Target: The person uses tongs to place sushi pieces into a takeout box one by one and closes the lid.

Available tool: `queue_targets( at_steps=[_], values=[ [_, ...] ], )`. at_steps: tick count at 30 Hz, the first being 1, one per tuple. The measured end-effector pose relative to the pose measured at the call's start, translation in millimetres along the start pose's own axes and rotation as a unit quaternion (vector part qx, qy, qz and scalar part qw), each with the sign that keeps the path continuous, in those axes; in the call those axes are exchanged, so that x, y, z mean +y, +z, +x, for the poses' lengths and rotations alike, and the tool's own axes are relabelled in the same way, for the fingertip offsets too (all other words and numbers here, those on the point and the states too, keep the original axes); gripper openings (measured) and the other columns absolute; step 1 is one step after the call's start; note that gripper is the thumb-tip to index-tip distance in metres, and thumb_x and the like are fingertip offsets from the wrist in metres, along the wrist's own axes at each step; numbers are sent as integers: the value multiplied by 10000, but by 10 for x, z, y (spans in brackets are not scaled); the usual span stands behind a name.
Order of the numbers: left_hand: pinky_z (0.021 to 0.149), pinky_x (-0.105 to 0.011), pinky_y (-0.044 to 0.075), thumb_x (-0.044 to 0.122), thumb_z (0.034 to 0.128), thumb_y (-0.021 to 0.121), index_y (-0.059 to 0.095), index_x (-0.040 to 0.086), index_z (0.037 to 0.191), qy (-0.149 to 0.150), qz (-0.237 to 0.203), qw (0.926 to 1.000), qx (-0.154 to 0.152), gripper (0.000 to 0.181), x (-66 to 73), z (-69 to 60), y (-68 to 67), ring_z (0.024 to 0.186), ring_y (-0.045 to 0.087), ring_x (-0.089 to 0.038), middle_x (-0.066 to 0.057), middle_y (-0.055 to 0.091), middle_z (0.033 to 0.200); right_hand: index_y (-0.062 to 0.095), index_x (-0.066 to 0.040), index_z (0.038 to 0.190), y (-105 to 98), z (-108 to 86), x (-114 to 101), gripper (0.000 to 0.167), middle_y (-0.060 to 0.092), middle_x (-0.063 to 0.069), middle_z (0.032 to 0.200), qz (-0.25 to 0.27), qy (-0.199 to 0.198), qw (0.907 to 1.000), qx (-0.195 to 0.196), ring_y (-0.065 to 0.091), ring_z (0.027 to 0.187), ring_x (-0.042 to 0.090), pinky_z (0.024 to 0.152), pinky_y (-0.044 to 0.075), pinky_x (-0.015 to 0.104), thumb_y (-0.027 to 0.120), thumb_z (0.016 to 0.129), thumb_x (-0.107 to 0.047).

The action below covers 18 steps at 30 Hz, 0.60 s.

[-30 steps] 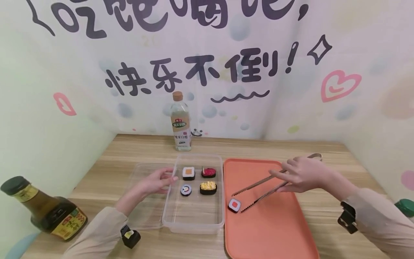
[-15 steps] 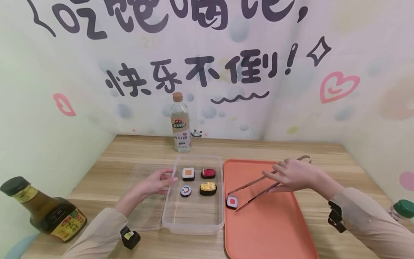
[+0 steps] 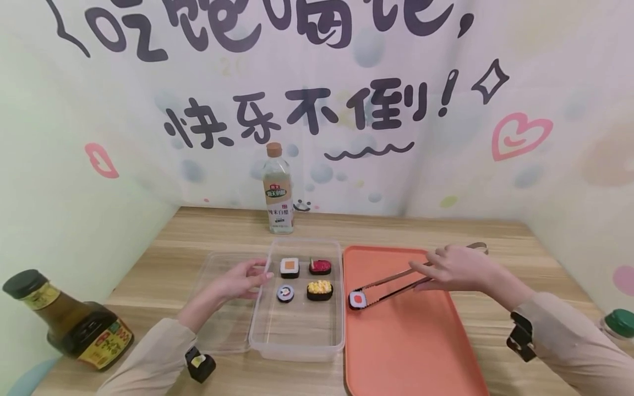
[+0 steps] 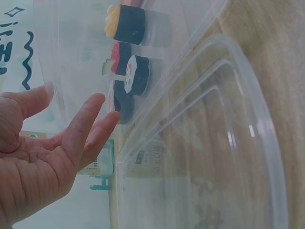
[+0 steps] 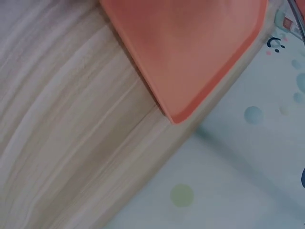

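My right hand point(image 3: 458, 268) holds metal tongs point(image 3: 396, 279) over the orange tray point(image 3: 411, 341). The tong tips close on the sides of a toy sushi roll point(image 3: 358, 300) with a red centre, at the tray's left edge. My left hand point(image 3: 242, 279) rests at the left side of a clear plastic container point(image 3: 297, 349); in the left wrist view its fingers point(image 4: 86, 121) are spread and fairly straight against the wall. Inside the container are a square roll point(image 3: 289, 267), a red-topped sushi point(image 3: 320, 267), a small round roll point(image 3: 285, 293) and a yellow-topped sushi point(image 3: 319, 290).
A clear lid point(image 3: 225, 330) lies left of the container. Behind it stands a vinegar bottle point(image 3: 278, 190). A dark sauce bottle point(image 3: 69, 319) is at the left, and a green-capped bottle point(image 3: 619, 323) at the far right. A printed cloth point(image 3: 356, 181) hangs behind the table.
The tongs have moved left and their tips have closed on the red-centred roll, which has shifted slightly up the tray. The left hand and the container have stayed in place.
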<state>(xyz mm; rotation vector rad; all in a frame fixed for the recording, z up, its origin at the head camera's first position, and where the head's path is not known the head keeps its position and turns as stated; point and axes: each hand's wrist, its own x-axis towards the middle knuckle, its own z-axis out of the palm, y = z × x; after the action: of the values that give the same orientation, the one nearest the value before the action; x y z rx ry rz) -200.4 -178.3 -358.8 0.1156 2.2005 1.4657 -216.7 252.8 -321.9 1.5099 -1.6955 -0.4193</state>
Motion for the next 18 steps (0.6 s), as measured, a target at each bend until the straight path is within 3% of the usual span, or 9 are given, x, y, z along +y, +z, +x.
queue_targets(
  at_steps=[5, 11, 14, 18],
  values=[
    [873, -404, 549, 201, 935, 503, 223, -63, 1392, 3, 12, 10000, -9, 598, -1, -4, 0, 1157, 486, -431, -345, 342, 1352, 630, -106, 908, -111, 76, 126, 499, 413, -24, 536, -18, 288, 9988, 408, 269, 394, 86, 313, 203, 184, 304, 965, -479],
    [840, -387, 564, 199, 933, 507, 223, -61, 1392, -29, -13, 10000, -2, 599, -3, -13, -11, 1130, 511, -406, -339, 352, 1351, 592, -75, 942, -230, 353, 232, 432, 415, -26, 539, -151, 285, 9970, 706, 256, 400, 70, 320, 133, 159, 350, 963, -432],
    [836, -387, 566, 183, 933, 505, 220, -68, 1388, -10, -53, 10000, -32, 593, -6, -8, -13, 1132, 506, -411, -346, 342, 1353, 589, -74, 936, -193, 519, 221, 445, 444, -26, 540, -99, 290, 9976, 626, 308, 381, 89, 304, 168, 177, 349, 959, -448],
    [833, -386, 567, 180, 928, 511, 223, -71, 1385, 44, -62, 10000, -47, 596, -2, 7, -10, 1127, 507, -419, -356, 336, 1352, 540, -90, 869, -116, 786, 134, 465, 371, -42, 503, -60, 251, 9993, 265, 250, 360, 81, 311, 161, 184, 334, 946, -500]
  ],
)
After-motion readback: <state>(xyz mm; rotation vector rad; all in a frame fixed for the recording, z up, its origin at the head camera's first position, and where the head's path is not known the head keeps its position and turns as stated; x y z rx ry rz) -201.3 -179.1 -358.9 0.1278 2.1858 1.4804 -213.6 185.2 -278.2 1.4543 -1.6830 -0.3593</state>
